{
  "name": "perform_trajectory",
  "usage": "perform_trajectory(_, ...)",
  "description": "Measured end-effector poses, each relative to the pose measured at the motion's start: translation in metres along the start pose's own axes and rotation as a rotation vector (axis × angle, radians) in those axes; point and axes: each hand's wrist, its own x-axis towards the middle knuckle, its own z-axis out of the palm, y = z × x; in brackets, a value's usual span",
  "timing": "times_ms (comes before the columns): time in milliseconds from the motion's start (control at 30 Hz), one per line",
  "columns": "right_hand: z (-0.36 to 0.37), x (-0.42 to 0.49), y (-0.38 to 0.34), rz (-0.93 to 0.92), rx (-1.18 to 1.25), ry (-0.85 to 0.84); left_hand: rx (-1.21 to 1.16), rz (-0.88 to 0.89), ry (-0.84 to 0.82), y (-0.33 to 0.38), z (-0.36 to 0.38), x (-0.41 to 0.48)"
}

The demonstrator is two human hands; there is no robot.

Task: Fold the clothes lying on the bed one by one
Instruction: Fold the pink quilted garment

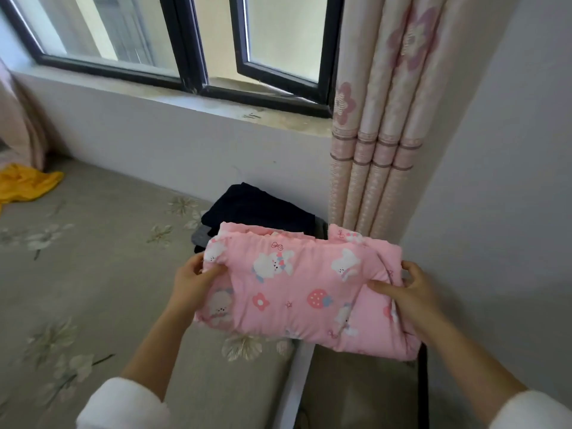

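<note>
A folded pink padded garment (294, 292) printed with white bunnies and strawberries is held up in the air over the bed's right corner. My left hand (192, 281) grips its left edge, thumb on top. My right hand (408, 289) grips its right edge. Behind it, a stack of folded dark clothes (257, 209) lies on the bed (102, 243) against the wall. A yellow garment (28, 184) lies crumpled at the far left of the bed.
The bed has a grey floral cover, and its right edge (297, 366) runs down beside a gap to the wall. A pink flowered curtain (377, 125) hangs in the corner. A dark-framed window (192, 41) sits above a sill.
</note>
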Motion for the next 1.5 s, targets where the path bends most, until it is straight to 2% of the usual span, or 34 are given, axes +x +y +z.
perform_trajectory(133,0.057,0.070,-0.020,0.057,0.048,-0.037,0.043,-0.033,0.113,0.003,-0.002,0.091)
perform_trajectory(500,0.167,0.205,-0.043,0.142,0.108,0.029,0.314,0.095,0.235,0.026,-0.004,0.287)
perform_trajectory(733,0.217,0.265,-0.039,0.235,0.148,0.080,0.637,0.182,0.266,0.055,0.009,0.374)
perform_trajectory(800,0.225,0.280,-0.033,0.277,0.107,0.069,0.849,0.067,0.208,0.046,0.017,0.389)
perform_trajectory(867,0.233,0.291,-0.022,0.304,0.021,0.079,1.060,-0.063,0.064,0.027,0.029,0.396)
perform_trajectory(900,0.237,0.294,-0.016,0.315,-0.018,0.086,1.092,-0.070,-0.010,0.017,0.036,0.394)
perform_trajectory(1000,0.245,0.302,-0.008,0.344,-0.115,0.114,1.066,0.094,-0.164,-0.014,0.059,0.381)
perform_trajectory(1067,0.249,0.306,-0.008,0.366,-0.275,0.150,1.067,0.163,-0.231,-0.031,0.072,0.372)
perform_trajectory(1133,0.254,0.299,-0.010,0.243,-0.604,0.215,1.066,0.201,-0.231,-0.040,0.082,0.371)
perform_trajectory(1167,0.257,0.294,-0.011,0.063,-0.755,0.229,1.064,0.217,-0.217,-0.043,0.087,0.372)
perform_trajectory(1233,0.266,0.285,-0.009,-0.354,-0.944,0.072,1.071,0.228,-0.191,-0.048,0.092,0.378)
perform_trajectory(1267,0.270,0.283,-0.006,-0.469,-1.014,-0.069,1.074,0.221,-0.185,-0.052,0.092,0.381)
perform_trajectory(1300,0.274,0.282,-0.002,-0.502,-1.084,-0.195,1.075,0.206,-0.187,-0.057,0.092,0.383)
perform_trajectory(1367,0.277,0.286,0.011,-0.427,-1.213,-0.344,1.071,0.166,-0.206,-0.070,0.091,0.383)
perform_trajectory(1500,0.282,0.298,0.033,-0.327,-1.273,-0.409,1.076,0.131,-0.227,-0.088,0.100,0.388)
